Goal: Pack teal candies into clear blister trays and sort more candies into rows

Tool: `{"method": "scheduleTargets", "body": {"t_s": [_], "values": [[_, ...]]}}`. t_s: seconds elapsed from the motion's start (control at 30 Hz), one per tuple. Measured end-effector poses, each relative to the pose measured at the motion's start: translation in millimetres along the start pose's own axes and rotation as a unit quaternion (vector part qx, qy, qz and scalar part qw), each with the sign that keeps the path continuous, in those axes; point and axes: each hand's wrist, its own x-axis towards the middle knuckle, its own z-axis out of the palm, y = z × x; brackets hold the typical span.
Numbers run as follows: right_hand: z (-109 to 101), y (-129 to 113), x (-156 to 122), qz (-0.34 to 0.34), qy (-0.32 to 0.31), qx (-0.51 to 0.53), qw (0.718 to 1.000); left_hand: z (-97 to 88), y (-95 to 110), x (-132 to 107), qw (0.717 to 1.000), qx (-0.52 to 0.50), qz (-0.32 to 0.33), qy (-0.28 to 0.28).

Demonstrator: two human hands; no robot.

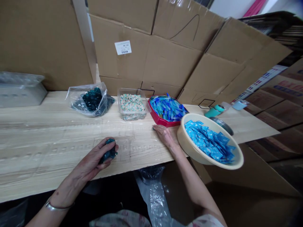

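Note:
My left hand [97, 156] is closed around a bunch of dark teal sachets [109, 152] just above the pale wood-grain table [59, 151]. My right hand [165, 136] lies flat on the tabletop with nothing in it, its fingertips near a red tray [159, 119] heaped with blue sachet strips. Beside that hand stands a cream plastic bowl [208, 154] full of bright blue sachets [208, 141], its rim overhanging the table's front edge. A clear plastic bag [91, 100] holds dark teal sachets, and a clear tub [132, 104] holds pale patterned sachets.
Flattened cardboard sheets [151, 56] stand along the table's back. A teal bottle [215, 111] and a round metal lid [221, 125] lie behind the bowl. A grey plastic-wrapped box [21, 91] sits at far left. A plastic bag [152, 195] hangs below the table's front edge.

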Motion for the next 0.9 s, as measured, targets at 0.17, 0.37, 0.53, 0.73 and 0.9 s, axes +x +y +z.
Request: {"method": "scheduleTargets", "body": {"t_s": [0.17, 0.37, 0.53, 0.73, 0.9], "values": [[-1.0, 2.6, -1.1, -0.009, -0.021, -0.007, 1.000, 1.7, 0.6, 2.1, 0.997, -0.063, 0.010, -0.032], [-9.5, -62.4, 14.5, 0.055, 0.069, 0.133, 0.987, -0.1, 4.8, 7.2, 0.985, -0.140, 0.010, -0.100], [-7.5, -153.3, 37.1, 0.076, -0.073, 0.354, 0.929, 5.7, 7.1, 7.3, 0.982, -0.124, 0.026, -0.143], [8.7, -170.6, 53.0, 0.057, -0.137, 0.458, 0.877, 6.8, 3.8, 7.4, 0.988, -0.034, 0.064, -0.137], [17.4, -161.3, 52.2, 0.112, -0.076, 0.487, 0.863, 5.7, 4.0, 7.2, 0.988, -0.018, 0.083, -0.127]]}}
